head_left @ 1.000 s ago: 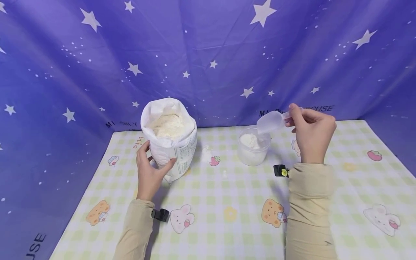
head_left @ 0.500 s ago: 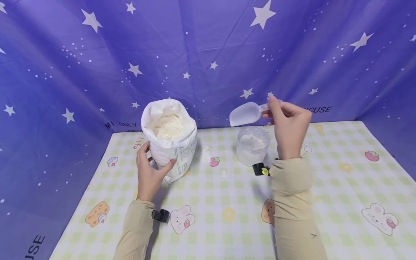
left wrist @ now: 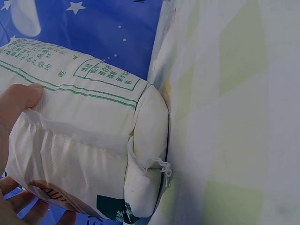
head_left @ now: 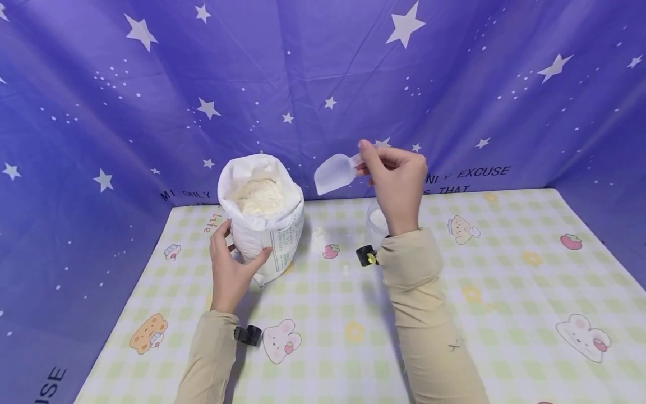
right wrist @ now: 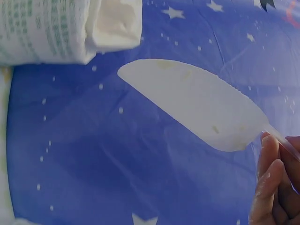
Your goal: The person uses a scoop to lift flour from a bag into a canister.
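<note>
An open white flour bag (head_left: 286,241) stands on the left of the table, pale flour (head_left: 261,196) visible inside its mouth. My left hand (head_left: 233,272) holds the bag's near side, thumb on the front and fingers round the left; the left wrist view shows the same bag (left wrist: 79,136) from close up. In my right hand (head_left: 398,182) is a translucent plastic scoop (head_left: 335,173), pinched by its handle in the air right of the bag. The scoop (right wrist: 192,103) has only small residue on it in the right wrist view. Behind my right wrist, a clear round tub (head_left: 375,219) with white powder is partly hidden.
A checked tablecloth (head_left: 323,314) with cartoon prints covers the table. Some spilled white powder (head_left: 319,238) lies between the bag and the tub. A purple star-patterned curtain (head_left: 313,67) rises right behind the table's back edge.
My right hand has carried the scoop leftward from above the tub toward the bag, and its forearm now partly covers the tub. My left hand and the bag have stayed in place.
</note>
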`<state>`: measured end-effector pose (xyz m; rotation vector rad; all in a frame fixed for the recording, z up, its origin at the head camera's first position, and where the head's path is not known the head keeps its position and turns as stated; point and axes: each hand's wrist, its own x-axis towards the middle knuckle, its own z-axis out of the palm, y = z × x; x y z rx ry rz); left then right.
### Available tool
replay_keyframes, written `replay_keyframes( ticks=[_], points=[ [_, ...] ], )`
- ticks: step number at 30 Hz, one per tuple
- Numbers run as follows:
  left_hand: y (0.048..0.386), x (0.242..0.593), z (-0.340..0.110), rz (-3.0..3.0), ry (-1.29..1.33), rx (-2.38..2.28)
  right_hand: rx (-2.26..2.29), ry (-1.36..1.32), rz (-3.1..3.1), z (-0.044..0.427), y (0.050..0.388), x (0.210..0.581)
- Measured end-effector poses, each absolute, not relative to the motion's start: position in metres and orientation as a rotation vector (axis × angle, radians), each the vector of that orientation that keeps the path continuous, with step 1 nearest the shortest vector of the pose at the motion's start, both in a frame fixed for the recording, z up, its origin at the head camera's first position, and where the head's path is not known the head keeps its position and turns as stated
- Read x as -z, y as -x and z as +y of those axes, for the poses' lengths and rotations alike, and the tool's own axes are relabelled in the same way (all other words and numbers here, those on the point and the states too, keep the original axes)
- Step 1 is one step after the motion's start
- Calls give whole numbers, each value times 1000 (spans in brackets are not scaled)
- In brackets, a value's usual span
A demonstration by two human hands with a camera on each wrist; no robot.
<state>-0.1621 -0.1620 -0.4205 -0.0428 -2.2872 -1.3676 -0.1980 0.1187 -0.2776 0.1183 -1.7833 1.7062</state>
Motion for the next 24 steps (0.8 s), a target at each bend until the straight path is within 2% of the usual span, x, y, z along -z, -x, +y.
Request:
replay_keyframes(
  ticks=[24],
  points=[
    [163,420,-162,-2288,48,1349,-1428,-284,-2039,53,204,286]
  ],
)
